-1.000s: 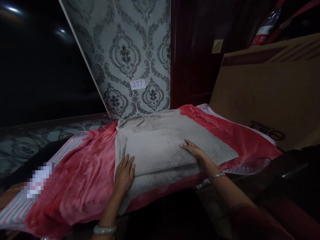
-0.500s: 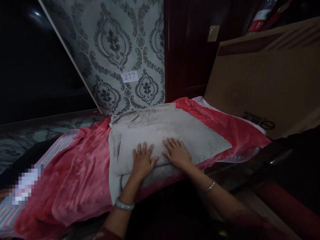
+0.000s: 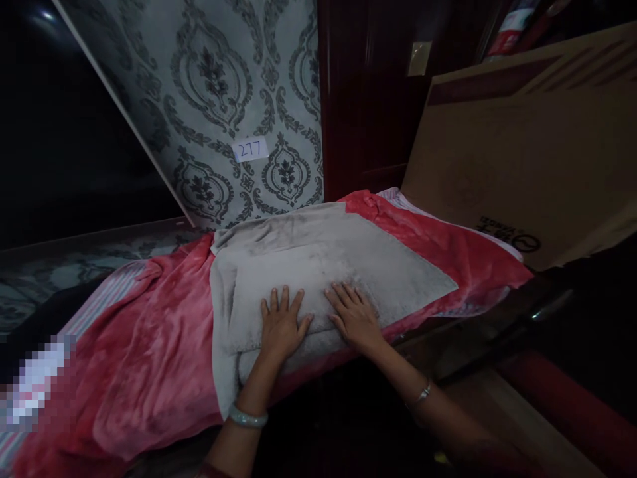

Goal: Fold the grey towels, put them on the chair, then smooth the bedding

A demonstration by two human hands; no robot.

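Note:
A grey plush cloth (image 3: 288, 265), folded over on itself in layers, lies across a red plush blanket (image 3: 159, 345). My left hand (image 3: 283, 325) rests flat on the front part of the grey cloth, fingers spread. To its right, my right hand (image 3: 352, 315) also lies palm down on the cloth, fingers stretched out and slightly apart. Neither hand grips anything. A pale bangle (image 3: 247, 417) circles my left wrist, and a thin silver bracelet (image 3: 422, 393) is on the right one.
A large cardboard box (image 3: 517, 146) stands at the right behind the blanket. Patterned wallpaper (image 3: 213, 79) with a paper label "277" (image 3: 251, 149) is at the back, beside a dark red door panel (image 3: 368, 99). A large dark screen (image 3: 74, 133) stands at left.
Both hands have slid slightly toward me over the grey cloth, staying flat. The view has shifted a little.

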